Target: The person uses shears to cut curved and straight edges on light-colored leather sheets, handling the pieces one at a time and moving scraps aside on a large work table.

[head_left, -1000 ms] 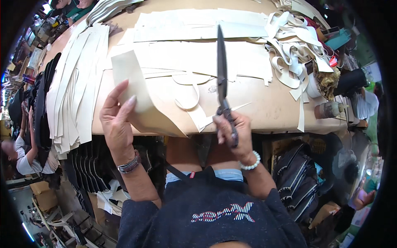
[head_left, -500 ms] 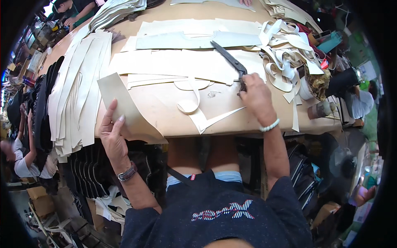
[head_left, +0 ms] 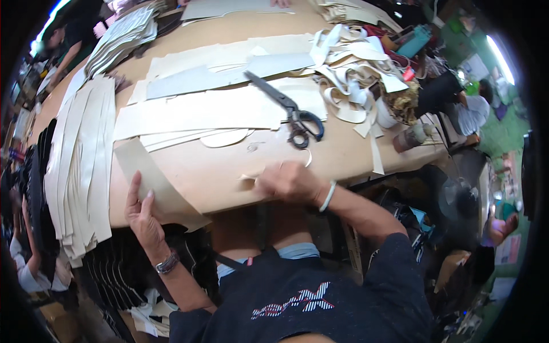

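My left hand (head_left: 144, 220) grips a cream sheet piece (head_left: 157, 186) near the table's front edge, thumb on its face and index finger pointing up along it. Closed at the front edge, my right hand (head_left: 294, 184) is bunched on a cream offcut strip (head_left: 247, 179); one end pokes out to its left, and a thin curl rises behind the knuckles. Beyond that hand, large black-handled scissors (head_left: 293, 112) lie on the cut panels (head_left: 194, 114), with no hand on them. A grey template (head_left: 200, 81) lies behind these panels.
Long cream strips (head_left: 80, 160) are stacked at the left. Curled offcuts (head_left: 351, 80) heap at the right, near a jar (head_left: 409, 139) by the table edge. Another stack of panels (head_left: 123, 40) sits far left. Other people are around the table, one hand (head_left: 280, 3) at its far edge.
My right hand has let go of the scissors, come down toward the front edge and closed on the offcut strip. The left hand still holds the sheet piece. The view has turned.
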{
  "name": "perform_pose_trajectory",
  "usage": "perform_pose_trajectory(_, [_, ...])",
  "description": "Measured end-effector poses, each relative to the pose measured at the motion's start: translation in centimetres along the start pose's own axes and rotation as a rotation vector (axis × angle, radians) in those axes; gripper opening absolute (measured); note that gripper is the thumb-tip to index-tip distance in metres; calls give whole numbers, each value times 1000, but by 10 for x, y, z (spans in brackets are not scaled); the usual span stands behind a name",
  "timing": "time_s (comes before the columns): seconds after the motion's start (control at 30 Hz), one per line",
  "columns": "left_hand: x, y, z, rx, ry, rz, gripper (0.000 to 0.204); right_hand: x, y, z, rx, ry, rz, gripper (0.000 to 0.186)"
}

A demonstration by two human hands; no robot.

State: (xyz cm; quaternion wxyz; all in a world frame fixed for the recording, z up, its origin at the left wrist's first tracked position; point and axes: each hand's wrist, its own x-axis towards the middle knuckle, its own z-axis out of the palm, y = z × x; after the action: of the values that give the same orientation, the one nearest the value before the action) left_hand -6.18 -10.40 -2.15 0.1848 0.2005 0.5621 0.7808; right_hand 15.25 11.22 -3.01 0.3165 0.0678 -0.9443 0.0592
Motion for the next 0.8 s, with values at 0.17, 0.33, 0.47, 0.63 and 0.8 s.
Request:
perform_pose_trajectory(0.17, [-5,14,13,162,-117,113,49,46,103,-112,-333,233,120,7])
perform_pose_trajectory(0.33, [-10,28,32,259,-187,168,57,58,211,-198,-546,1,801,57])
perform_pose_trajectory(0.47, [-13,35,55,164,-247,189,68,54,225,-231,-940,-50,789,61])
perform_pose_trajectory(0.63, [-20,40,77,145,-292,100,72,96,157,-158,-73,-189,683,50])
perform_pose_trajectory(0.8, [-36,54,101,-81,-297,-48,73,124,18,-83,1160,-311,564,43])
